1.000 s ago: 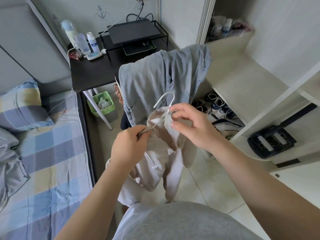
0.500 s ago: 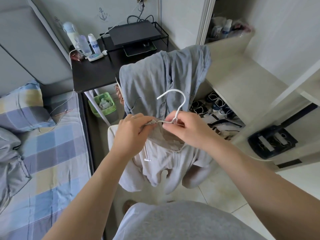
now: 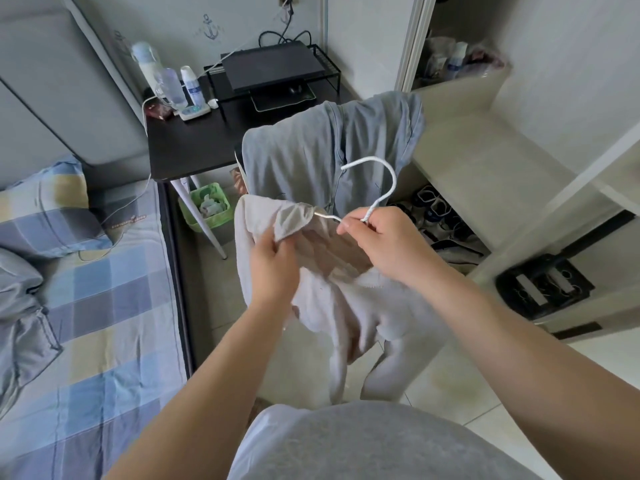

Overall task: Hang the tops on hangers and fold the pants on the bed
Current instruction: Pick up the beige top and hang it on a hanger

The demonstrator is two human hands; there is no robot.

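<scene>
A pale beige top [image 3: 349, 306] hangs in front of me, partly threaded on a white wire hanger [image 3: 381, 181]. My right hand [image 3: 384, 240] pinches the hanger at the base of its hook. My left hand [image 3: 273, 261] grips the top's fabric at the left shoulder, where the hanger's arm pokes into the cloth. The sleeves dangle toward the floor. Behind it, a grey-blue garment [image 3: 329, 157] is draped over a chair back. The bed [image 3: 86, 306] with a blue and yellow checked sheet lies at the left.
A black desk [image 3: 194, 140] with bottles, a black stand and a laptop stands ahead. Under it sits a green bin [image 3: 204, 209]. An open cream wardrobe [image 3: 485, 174] with shelves and shoes is at the right. A grey quilt [image 3: 17, 306] lies on the bed.
The hanger's hook has come up clear of the top. My left hand slid left and down, pulling the fabric over the hanger's left arm. The top has spread wider.
</scene>
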